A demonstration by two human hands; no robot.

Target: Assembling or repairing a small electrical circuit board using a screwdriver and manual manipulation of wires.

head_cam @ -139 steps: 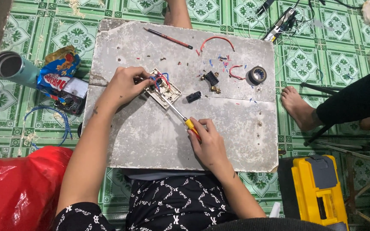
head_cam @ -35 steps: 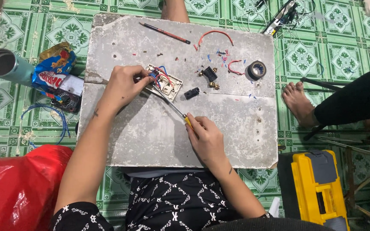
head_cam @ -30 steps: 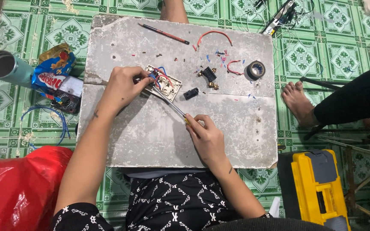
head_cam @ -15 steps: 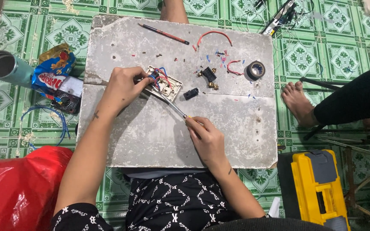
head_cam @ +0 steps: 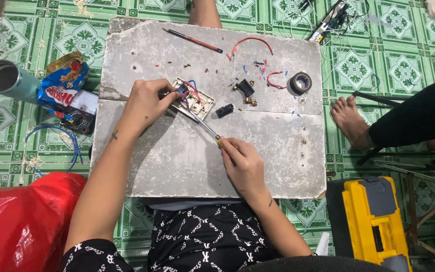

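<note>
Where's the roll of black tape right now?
In the head view, the roll of black tape lies on the grey board, far right side, beside the cut red wire.

A red pencil (head_cam: 192, 40) and a roll of black tape (head_cam: 300, 82) lay on the grey tabletop (head_cam: 167, 161). Beside it on the green tiled floor (head_cam: 41, 20) sat a yellow toolbox (head_cam: 373, 221), a red bag (head_cam: 21, 221) and a metal flask (head_cam: 6, 80).

Crinkled blue snack packet (head_cam: 65, 83) with red, orange and white print at nine o'clock off my slab, half over a dark meter with a pale screen (head_cam: 85, 105), bulging red plastic bag (head_cam: 21, 221) on the floor at seven o'clock
</note>
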